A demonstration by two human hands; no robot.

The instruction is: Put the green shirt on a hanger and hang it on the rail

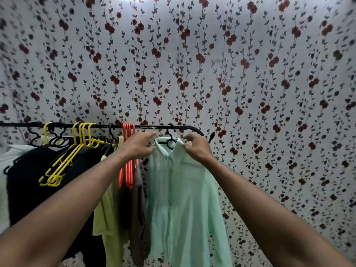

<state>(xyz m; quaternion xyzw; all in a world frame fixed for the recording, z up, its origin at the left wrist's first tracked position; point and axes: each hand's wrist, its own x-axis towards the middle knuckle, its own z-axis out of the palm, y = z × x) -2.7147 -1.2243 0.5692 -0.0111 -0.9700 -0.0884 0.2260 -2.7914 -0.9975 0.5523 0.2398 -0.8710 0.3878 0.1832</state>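
The pale green shirt [181, 193] hangs on a black hanger [170, 140] whose hook is over the black rail [104, 125], near the rail's right end. My left hand [139, 145] pinches the left side of the shirt's collar. On the collar's right side my right hand [196, 147] grips the fabric between its fingers. The shirt drapes straight down below both hands.
Left of the shirt on the rail hang empty orange hangers [128, 162], a brown garment [139, 214], a yellow-green top [109, 209], empty yellow hangers [67, 160] and black clothes [30, 185]. A flowered wall [192, 64] stands right behind. The rail bends down at right.
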